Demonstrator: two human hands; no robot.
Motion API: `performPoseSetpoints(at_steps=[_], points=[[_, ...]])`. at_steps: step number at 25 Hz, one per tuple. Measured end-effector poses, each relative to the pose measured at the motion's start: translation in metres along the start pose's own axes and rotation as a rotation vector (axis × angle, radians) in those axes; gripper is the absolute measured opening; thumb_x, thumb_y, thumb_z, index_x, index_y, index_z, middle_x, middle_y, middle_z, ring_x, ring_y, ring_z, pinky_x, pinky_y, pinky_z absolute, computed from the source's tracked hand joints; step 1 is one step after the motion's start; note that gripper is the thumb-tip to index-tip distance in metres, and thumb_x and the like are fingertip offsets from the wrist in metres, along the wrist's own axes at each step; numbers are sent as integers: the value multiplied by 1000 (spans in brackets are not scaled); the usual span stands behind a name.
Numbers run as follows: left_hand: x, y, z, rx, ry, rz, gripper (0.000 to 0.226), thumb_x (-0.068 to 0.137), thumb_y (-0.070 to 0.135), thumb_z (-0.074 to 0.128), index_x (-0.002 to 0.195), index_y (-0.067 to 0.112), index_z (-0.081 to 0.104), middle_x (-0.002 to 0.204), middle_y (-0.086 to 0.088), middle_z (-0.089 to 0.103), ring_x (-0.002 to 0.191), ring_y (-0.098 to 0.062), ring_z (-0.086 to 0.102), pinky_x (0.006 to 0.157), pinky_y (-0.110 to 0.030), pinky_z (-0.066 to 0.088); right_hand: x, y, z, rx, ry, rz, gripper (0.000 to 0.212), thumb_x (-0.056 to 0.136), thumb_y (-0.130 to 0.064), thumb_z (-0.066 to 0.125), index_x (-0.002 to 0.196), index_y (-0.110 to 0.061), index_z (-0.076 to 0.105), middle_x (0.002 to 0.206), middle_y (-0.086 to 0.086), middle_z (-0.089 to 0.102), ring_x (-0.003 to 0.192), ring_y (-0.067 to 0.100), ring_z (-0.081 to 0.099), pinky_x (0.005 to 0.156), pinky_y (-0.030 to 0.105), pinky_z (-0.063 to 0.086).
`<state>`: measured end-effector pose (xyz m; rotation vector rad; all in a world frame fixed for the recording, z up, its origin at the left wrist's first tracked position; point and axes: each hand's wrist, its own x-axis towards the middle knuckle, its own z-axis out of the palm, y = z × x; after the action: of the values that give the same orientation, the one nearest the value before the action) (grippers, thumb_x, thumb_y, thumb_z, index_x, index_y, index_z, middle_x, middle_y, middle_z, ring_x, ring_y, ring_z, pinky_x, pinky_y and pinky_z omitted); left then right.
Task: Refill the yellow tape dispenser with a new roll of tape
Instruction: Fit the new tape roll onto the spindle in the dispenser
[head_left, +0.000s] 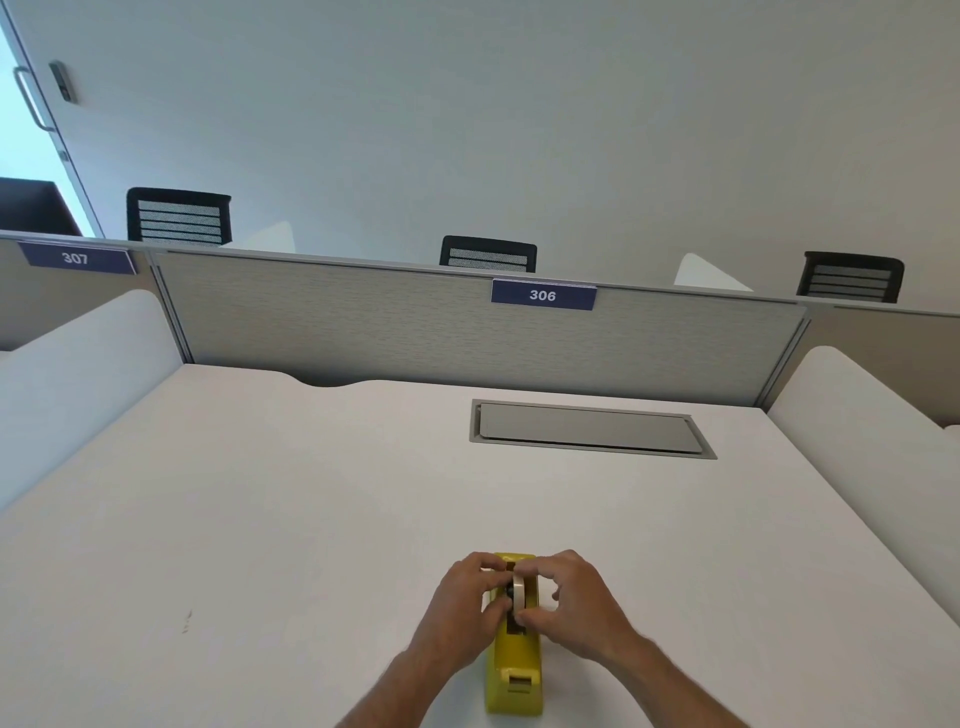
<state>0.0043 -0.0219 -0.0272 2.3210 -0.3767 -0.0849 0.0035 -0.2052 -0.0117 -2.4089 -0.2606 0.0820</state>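
Note:
The yellow tape dispenser lies on the white desk near the front edge, its cutter end toward me. A pale roll of tape on a dark core stands upright in the dispenser's slot. My left hand grips the roll's left side, thumb and fingers around the core. On the other side my right hand pinches the roll between thumb and fingertips. Both hands hide the far half of the dispenser.
A grey cable hatch is set into the desk further back. A grey partition with the label 306 closes the far edge, with white side dividers left and right. Black chairs stand beyond it.

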Motion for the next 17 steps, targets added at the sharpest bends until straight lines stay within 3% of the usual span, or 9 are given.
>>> performPoseSetpoints(at_steps=[4, 11, 14, 17], points=[[-5, -3, 1, -58, -5, -16, 43, 88, 23, 69, 130, 33, 63, 136, 12, 52, 126, -8, 48, 108, -32, 48, 0, 4, 4, -45, 4, -24, 57, 57, -49, 75, 113, -47, 64, 104, -33, 57, 105, -4, 49, 82, 20, 50], [-5, -1, -1, -66, -18, -21, 52, 83, 25, 71, 132, 38, 61, 143, 13, 46, 132, -9, 43, 110, -35, 46, -1, 4, 0, -117, -25, -113, 64, 60, -54, 76, 119, -57, 52, 92, -47, 50, 102, -6, 47, 76, 16, 47], [-5, 0, -1, -88, -35, -32, 53, 80, 32, 73, 132, 38, 62, 146, 14, 43, 134, -9, 42, 110, -37, 46, -2, 2, 0, -154, -6, -177, 56, 68, -53, 70, 119, -60, 47, 91, -49, 52, 100, -2, 49, 73, 17, 51], [-5, 1, -1, -86, -35, -41, 51, 79, 40, 73, 130, 38, 63, 146, 15, 43, 134, -8, 41, 110, -37, 46, 0, 2, -2, -184, 6, -230, 44, 74, -49, 65, 117, -50, 57, 93, -40, 62, 95, 1, 50, 70, 18, 50]])
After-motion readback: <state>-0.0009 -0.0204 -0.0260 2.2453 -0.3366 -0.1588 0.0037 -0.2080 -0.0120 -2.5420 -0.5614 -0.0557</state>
